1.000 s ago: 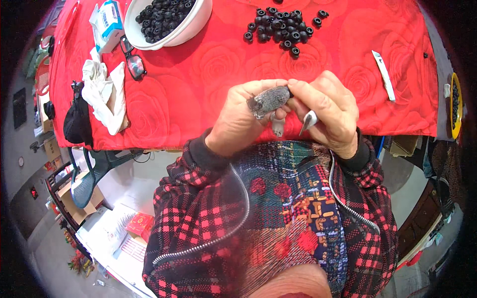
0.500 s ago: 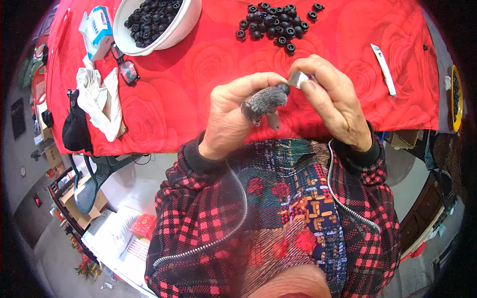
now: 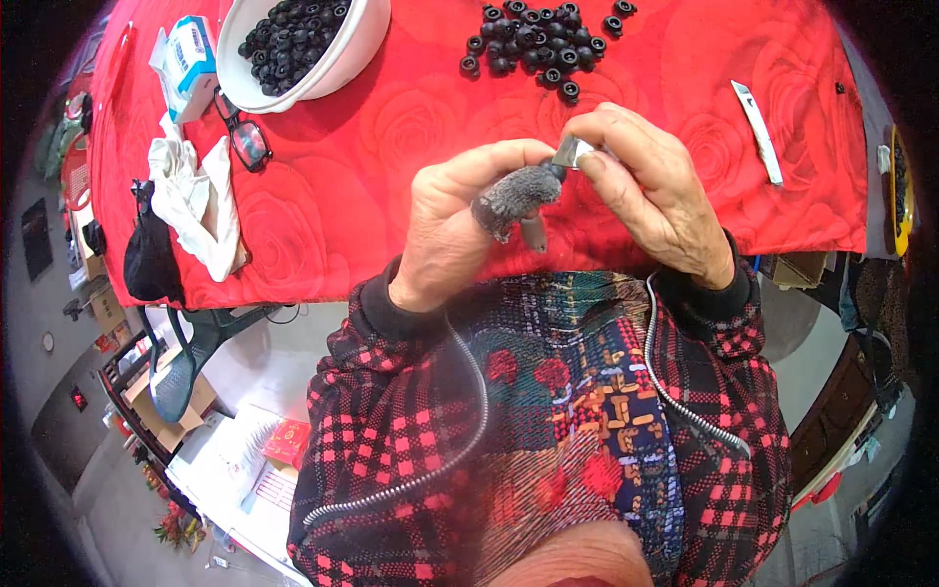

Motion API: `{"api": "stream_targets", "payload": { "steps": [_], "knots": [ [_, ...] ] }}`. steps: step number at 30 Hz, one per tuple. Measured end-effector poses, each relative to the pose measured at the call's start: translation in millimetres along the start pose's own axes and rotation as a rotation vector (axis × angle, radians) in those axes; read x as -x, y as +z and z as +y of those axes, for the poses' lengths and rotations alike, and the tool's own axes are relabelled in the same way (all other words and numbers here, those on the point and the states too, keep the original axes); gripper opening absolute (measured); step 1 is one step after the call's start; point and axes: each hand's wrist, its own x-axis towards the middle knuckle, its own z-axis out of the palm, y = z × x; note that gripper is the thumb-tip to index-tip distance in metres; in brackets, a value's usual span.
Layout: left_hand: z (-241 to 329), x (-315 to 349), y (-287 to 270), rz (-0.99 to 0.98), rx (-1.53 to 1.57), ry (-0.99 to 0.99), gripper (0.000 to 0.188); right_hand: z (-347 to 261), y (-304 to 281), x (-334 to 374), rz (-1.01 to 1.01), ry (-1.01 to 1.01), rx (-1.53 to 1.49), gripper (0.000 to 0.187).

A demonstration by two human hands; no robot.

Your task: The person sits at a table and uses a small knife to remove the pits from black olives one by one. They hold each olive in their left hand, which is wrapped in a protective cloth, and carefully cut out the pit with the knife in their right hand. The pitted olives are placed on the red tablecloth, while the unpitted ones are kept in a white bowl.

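Over the near part of the red tablecloth, my left hand (image 3: 445, 220) is closed around a small round black part (image 3: 557, 169). Grey fuzzy covers (image 3: 514, 201) wrap some of that hand's fingers and hide part of the grip. My right hand (image 3: 660, 191) pinches a small flat metal blade (image 3: 567, 152) between thumb and fingers. Its edge meets the black part, or lies right over it. Beyond my hands lies a loose pile of similar black parts (image 3: 533, 44), round with ring-shaped openings.
A white bowl (image 3: 357, 59) of black parts stands at the far left. Near it are a tissue box (image 3: 186, 64), eyeglasses (image 3: 251, 144), white cloth (image 3: 205, 196) and a black cloth item (image 3: 152, 259). A thin whitish strip (image 3: 758, 132) lies right; a yellow-rimmed container (image 3: 905, 220) is beyond the edge.
The blade in my right hand has moved slightly left and now overlaps the black part, with its flat face turned. My left hand keeps its hold, almost in place.
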Motion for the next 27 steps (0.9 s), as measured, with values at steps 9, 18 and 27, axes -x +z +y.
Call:
{"api": "stream_targets", "payload": {
  "steps": [9,18,27],
  "knots": [
    [0,0,-1,0.005,0.027,-0.049,0.024,4,-3,0,-0.047,-0.013,0.005,0.013],
    [-7,0,-2,0.004,0.065,-0.053,0.024,14,-2,2,-0.074,-0.024,-0.026,0.013],
    [-4,-5,-2,0.095,0.232,-0.118,0.03,7,-10,17,-0.21,0.132,-0.49,0.017]
  ]
}}
